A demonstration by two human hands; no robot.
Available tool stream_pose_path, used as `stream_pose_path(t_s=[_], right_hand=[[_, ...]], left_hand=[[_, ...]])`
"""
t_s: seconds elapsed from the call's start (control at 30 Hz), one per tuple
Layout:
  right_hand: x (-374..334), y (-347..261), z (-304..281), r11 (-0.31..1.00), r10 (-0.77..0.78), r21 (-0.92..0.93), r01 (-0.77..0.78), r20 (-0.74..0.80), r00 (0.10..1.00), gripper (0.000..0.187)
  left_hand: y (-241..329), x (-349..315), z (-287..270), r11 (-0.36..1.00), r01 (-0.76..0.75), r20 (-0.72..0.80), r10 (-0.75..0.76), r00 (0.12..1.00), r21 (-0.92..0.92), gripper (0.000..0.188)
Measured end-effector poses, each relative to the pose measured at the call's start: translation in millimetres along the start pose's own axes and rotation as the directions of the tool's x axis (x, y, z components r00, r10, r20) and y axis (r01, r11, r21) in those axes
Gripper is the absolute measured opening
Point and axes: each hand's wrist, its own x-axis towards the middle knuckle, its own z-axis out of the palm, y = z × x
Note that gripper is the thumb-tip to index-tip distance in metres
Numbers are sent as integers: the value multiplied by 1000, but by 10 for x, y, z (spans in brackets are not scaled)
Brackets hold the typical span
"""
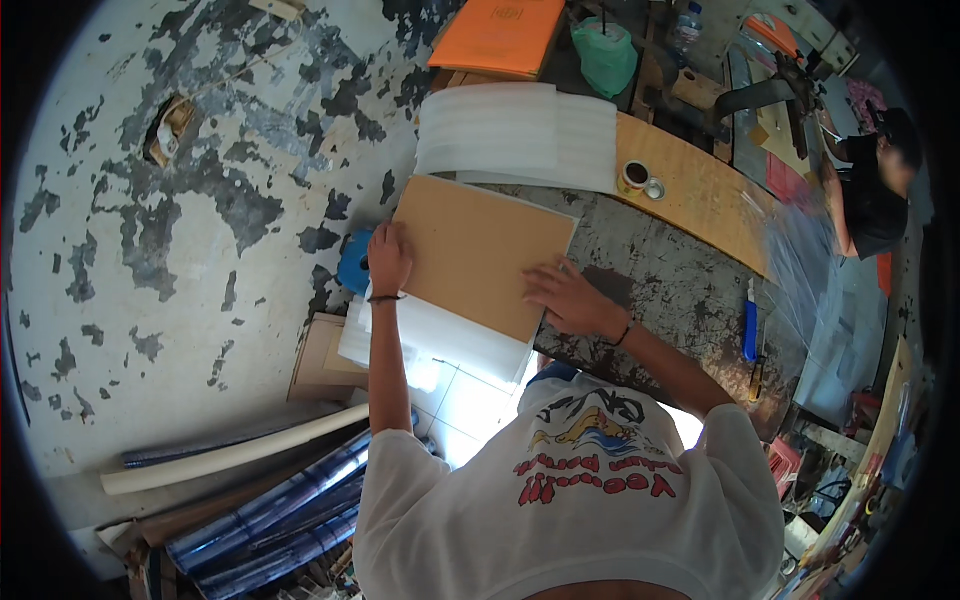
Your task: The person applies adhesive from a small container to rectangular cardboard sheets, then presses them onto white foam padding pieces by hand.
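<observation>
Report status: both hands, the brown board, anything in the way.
Left hand at left edge of brown board; right hand on its right side. White sheeting showing beneath. Blue-handled tool apart, farther right.

We've got one rectangular tan flat board [475, 255], plain, whitish along its edge. Behind it we see translucent white layered plastic sheeting [490, 135], a bright orange flat rectangular stack [500, 35] and a mint-green crumpled plastic bag [605, 58]. Our dark grey scuffed workbench [680, 265] is mottled reddish-brown; the long wooden plank [700, 185] is honey-yellow. The blue-handled slim cutter [750, 325] reads solid blue. We have a white painted wall [120, 380], blotched grey, and a white fabric T-shirt [600, 530] printed red, black, yellow, blue.
</observation>
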Motion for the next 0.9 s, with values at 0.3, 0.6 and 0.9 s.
stream_pose_path(t_s=[0.3,0.6,0.9], right_hand=[[15,214,371,986,165,11,-166,-188,968,36],[-44,265,490,990,142,44,-136,-249,958,41],[-396,345,-2,924,288,359,-134,-422,860,32]], left_hand=[[643,50,401,941,242,-138,-214,967,236,66],[583,52,377,945,218,-84,-203,976,245,65],[1056,898,325,840,189,-18,-210,978,508,55]])
